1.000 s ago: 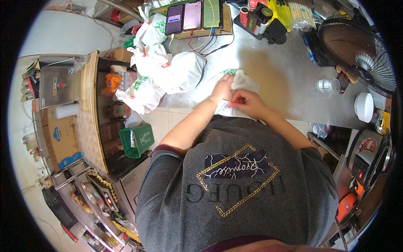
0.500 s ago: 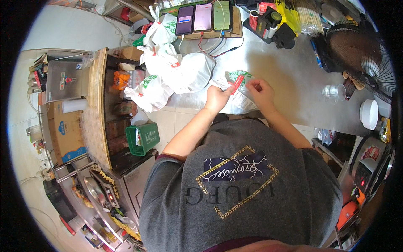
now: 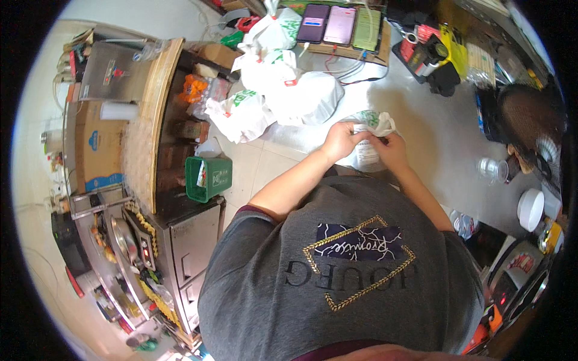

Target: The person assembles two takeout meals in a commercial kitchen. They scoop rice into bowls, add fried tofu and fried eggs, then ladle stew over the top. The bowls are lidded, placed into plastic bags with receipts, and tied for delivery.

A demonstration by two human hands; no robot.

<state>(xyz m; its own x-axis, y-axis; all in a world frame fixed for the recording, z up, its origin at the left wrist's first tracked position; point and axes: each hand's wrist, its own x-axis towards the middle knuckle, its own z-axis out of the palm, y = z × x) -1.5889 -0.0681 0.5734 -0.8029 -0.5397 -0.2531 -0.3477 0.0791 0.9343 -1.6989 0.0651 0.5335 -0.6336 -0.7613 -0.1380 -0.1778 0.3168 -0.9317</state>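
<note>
At the near edge of the metal table stands a white plastic bag (image 3: 367, 117) with green print, its gathered top bunched up between my hands. My left hand (image 3: 339, 142) is closed on the left of that top, fingers pinched. From the other side, my right hand (image 3: 392, 150) pinches the same bag, fingertips close to the left ones. A white printed label (image 3: 366, 154) shows below the fingers on the bag's near face. What lies inside the bag is hidden. Just left are several tied white bags (image 3: 315, 99) with small red stickers.
Three phones (image 3: 340, 25) with cables lean on a board at the back. Right of them sits a black holder (image 3: 424, 57). A fan (image 3: 530, 120), a clear cup (image 3: 492, 170) and white bowls (image 3: 530, 209) line the right side. A green bin (image 3: 218, 178) stands lower left.
The red strip at my left fingers is no longer visible. My right hand has come in against the left one and now grips the bag's top. The view has shifted, moving the scene rightward.
</note>
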